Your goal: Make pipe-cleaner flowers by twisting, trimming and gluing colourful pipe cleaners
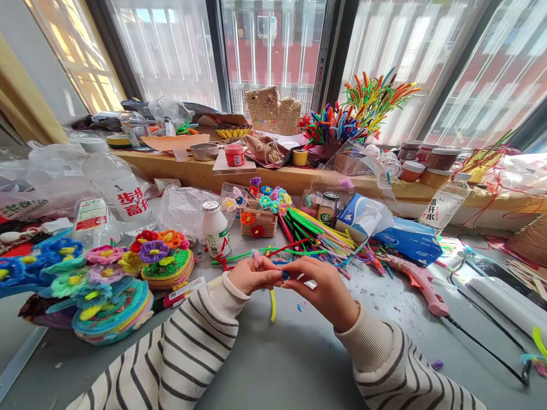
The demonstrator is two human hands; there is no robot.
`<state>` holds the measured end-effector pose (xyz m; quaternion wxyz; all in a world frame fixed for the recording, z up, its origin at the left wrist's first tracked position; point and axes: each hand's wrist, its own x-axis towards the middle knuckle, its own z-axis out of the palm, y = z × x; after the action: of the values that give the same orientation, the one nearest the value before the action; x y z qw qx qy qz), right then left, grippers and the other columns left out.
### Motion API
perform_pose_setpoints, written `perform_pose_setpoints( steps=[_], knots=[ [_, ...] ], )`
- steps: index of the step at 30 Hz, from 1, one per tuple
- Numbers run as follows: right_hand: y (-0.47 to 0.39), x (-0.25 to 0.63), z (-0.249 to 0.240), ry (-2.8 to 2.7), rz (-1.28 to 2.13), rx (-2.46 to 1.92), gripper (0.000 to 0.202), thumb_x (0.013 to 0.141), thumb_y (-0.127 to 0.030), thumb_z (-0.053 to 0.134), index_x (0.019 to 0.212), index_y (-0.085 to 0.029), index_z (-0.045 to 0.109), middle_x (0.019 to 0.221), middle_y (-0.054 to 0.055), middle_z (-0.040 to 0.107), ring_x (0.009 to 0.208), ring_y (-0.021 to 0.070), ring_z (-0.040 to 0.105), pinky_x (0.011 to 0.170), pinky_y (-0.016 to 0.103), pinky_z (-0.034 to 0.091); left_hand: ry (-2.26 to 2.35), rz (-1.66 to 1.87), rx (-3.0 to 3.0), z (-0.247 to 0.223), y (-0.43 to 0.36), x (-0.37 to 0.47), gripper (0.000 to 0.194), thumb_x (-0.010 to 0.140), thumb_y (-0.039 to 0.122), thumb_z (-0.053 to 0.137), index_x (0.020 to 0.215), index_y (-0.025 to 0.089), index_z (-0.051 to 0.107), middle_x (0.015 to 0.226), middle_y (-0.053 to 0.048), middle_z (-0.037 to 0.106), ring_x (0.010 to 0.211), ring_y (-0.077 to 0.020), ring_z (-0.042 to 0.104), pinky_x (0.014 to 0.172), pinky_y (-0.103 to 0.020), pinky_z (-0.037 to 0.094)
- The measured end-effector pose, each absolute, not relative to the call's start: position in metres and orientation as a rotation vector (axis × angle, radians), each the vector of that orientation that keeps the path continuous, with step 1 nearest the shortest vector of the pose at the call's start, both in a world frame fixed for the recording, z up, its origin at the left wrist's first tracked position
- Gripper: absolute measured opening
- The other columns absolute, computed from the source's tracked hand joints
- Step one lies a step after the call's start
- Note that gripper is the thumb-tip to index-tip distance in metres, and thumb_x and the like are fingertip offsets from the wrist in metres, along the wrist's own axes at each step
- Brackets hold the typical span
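Observation:
My left hand and my right hand meet over the grey table, fingertips nearly touching. Between them is a small blue fuzzy piece, pinched by the fingers of both hands. Its shape is mostly hidden by the fingertips. Just beyond my hands lie a green pipe cleaner and a red one. A yellow pipe cleaner lies below my left fingers. Further back, a small woven basket holds colourful fuzzy flowers, with a bundle of pipe cleaners to its right.
Fuzzy flower pieces on round layered bases stand at left, near a white bottle and a large clear bottle. At right lie a pink glue gun with its cord, a blue tissue pack and a white device.

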<state>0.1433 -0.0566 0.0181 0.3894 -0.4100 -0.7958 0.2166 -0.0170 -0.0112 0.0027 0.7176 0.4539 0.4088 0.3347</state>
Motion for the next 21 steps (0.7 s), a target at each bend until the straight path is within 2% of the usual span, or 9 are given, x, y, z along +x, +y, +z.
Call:
perform_pose_setpoints(
  steps=[16,21],
  knots=[
    [-0.055,0.144,0.013,-2.039,0.39,-1.066,0.01,0.073,-0.021,0.047,0.071,-0.016,0.056,0.064,0.002,0.056,0.057,0.0101,0.05,0.055,0.02,0.041,0.931,0.672,1.039,0.003,-0.013,-0.013,0.02,0.039,0.026,0.07,0.049,0.013,0.057,0.043,0.001,0.058,0.042,-0.0078,0.051,0.044,-0.019,0.037],
    [-0.047,0.17,0.029,-1.966,0.253,-1.109,0.011,0.073,-0.023,0.047,0.072,-0.016,0.056,0.068,0.002,0.058,0.058,0.01,0.051,0.054,0.018,0.042,1.145,0.785,1.403,0.005,-0.009,-0.018,0.021,0.047,0.033,0.063,0.053,0.014,0.056,0.052,-0.001,0.059,0.048,-0.0116,0.053,0.049,-0.023,0.04]
  ],
)
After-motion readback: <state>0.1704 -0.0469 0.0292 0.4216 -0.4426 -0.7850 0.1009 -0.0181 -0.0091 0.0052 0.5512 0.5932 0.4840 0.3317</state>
